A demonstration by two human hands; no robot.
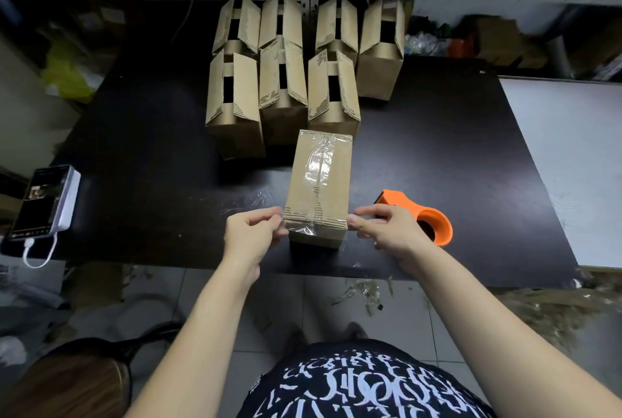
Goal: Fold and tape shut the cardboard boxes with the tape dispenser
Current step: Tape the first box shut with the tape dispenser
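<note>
Currently worked: taped box (316, 189), flaps folded down, clear tape (318, 162) along the top seam and a cross strip over the near edge.
Left hand (252, 232): fingers curled, pinching the box's near-left corner where the strip ends.
Right hand (383, 229): thumb and fingertips pinched on the near-right corner.
Hands, relation: apart, one on each side, with the box's near end between them; the box runs from there toward 12 o'clock.
Reason for hold (judgement): both ends of the cross strip are being pressed down together so it lies flat and the box does not slide.
Tape dispenser (420, 215): orange, lying on the bench (134, 148) at 3 o'clock of the box's near end, just behind the right hand, not held. Probably parked within reach for the next box.
Open boxes (232, 98): seven, flaps up, in two rows at 12 o'clock; the nearest is just beside the taped box's far end. Likely the queue.
Phone (43, 202): at 9 o'clock, screen lit, white cable attached.
</note>
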